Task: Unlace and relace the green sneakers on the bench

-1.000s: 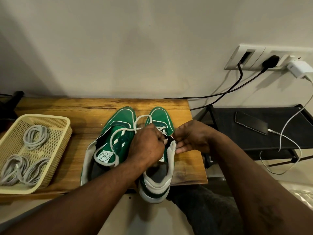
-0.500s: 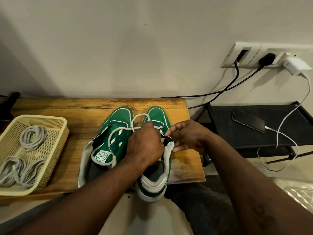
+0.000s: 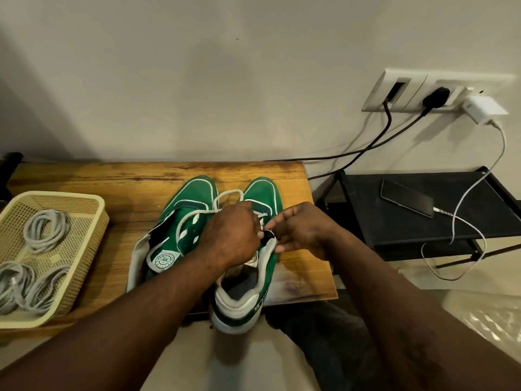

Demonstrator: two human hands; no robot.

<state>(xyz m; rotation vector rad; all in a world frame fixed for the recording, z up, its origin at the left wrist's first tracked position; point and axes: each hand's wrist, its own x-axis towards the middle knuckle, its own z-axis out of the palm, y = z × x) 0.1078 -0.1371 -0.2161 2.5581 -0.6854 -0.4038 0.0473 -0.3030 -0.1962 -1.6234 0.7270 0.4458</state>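
Observation:
Two green sneakers with white trim stand side by side on the wooden bench (image 3: 112,182), toes toward the wall. The left sneaker (image 3: 180,232) has its white lace loosely threaded. Over the right sneaker (image 3: 253,280), whose heel overhangs the bench's front edge, both hands work. My left hand (image 3: 231,235) is curled over the eyelet area and holds the white lace (image 3: 225,196), which loops out beyond the knuckles. My right hand (image 3: 298,230) pinches the shoe's upper edge by the top eyelet. The lace ends are hidden under the hands.
A cream plastic basket (image 3: 93,221) with several coiled grey laces sits at the bench's left end. Right of the bench stands a black shelf (image 3: 439,235) holding a phone (image 3: 406,197) on a white charging cable. Black cables run from a wall socket (image 3: 428,91).
Both hands stay on the right sneaker. My right hand's fingers have shifted slightly at the shoe's upper edge. The camera view has drifted a little.

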